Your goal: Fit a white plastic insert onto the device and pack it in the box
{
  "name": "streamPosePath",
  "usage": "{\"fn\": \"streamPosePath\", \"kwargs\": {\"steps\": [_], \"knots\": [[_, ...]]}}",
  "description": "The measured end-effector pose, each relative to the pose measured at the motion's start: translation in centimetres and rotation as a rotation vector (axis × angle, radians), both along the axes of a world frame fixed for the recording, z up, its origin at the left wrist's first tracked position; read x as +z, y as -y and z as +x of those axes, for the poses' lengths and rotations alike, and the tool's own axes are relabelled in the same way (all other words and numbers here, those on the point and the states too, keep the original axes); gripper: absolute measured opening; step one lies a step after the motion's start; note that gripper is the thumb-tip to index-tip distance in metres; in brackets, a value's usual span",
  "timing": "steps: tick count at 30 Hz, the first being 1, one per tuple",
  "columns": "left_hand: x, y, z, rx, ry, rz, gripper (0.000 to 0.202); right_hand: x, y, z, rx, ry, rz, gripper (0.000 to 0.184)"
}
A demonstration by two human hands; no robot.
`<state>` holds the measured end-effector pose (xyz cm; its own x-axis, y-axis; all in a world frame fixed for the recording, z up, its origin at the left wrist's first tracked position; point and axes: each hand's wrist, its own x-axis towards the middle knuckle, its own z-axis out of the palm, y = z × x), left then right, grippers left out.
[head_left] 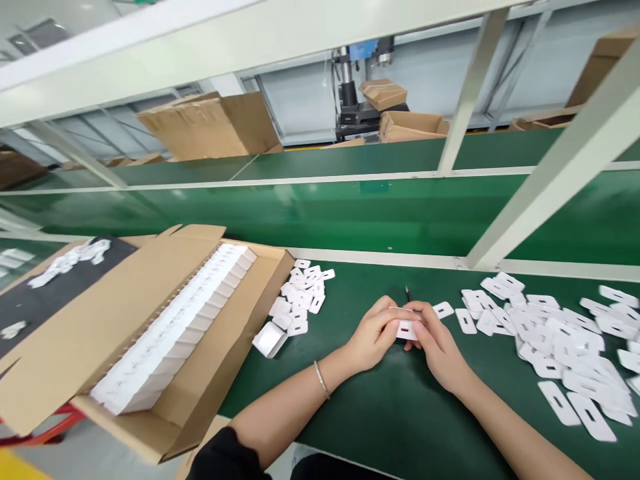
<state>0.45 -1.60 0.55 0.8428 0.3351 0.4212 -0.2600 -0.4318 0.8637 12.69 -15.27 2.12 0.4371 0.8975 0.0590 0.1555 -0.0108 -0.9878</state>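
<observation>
My left hand [371, 339] and my right hand [442, 352] meet over the green worktop, both closed on a small white piece [405, 331] with a dark red slot in its face. Thumbs press its near side while the fingers wrap round behind, so much of it is hidden. Just past my right fingers lies a dark pen-like tool [409, 293], partly covered. Flat white plates with slots lie in a small pile [300, 300] beyond my left hand. A small open white box [270, 340] rests beside that pile.
At left, an open cardboard carton [200, 407] contains a long row of white boxes [180, 327]. A large spread of slotted white plates [560, 340] covers the right side of the worktop. A slanted metal post [550, 173] rises from the back rail [380, 258].
</observation>
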Motion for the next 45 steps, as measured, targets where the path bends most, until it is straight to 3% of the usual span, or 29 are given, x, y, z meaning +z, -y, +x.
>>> {"fn": "streamPosePath", "kwargs": {"steps": [8,14,20,27,32,36,41,45], "knots": [[-0.6,-0.5,0.2,-0.021,-0.059,0.028,0.062,-1.2,-0.3,0.3,-0.096,0.031,-0.029,0.043],[-0.4,-0.1,0.1,-0.027,-0.032,-0.038,0.05,-0.6,-0.2,0.6,-0.058,-0.001,0.015,0.043],[0.0,-0.3,-0.1,-0.056,-0.008,0.125,0.045,-0.5,-0.1,0.8,-0.015,0.092,0.027,0.04],[-0.4,-0.4,-0.2,-0.064,-0.007,0.137,0.051,-0.8,0.3,0.6,-0.067,0.184,-0.004,0.034],[-0.6,-0.5,-0.2,-0.039,0.024,0.045,0.055,-1.1,0.5,0.6,-0.009,0.21,0.028,0.035],[-0.3,-1.3,-0.2,-0.1,-0.008,-0.058,0.061,-1.7,0.4,0.2,0.019,0.216,-0.006,0.033],[0.0,-1.5,-0.3,-0.056,-0.128,-0.334,0.07,-2.7,0.3,-0.1,-0.032,0.407,0.124,0.042],[-0.5,-0.9,0.5,-0.125,-0.139,-0.566,0.079,-2.4,0.1,0.6,-0.053,0.614,0.16,0.047]]}}
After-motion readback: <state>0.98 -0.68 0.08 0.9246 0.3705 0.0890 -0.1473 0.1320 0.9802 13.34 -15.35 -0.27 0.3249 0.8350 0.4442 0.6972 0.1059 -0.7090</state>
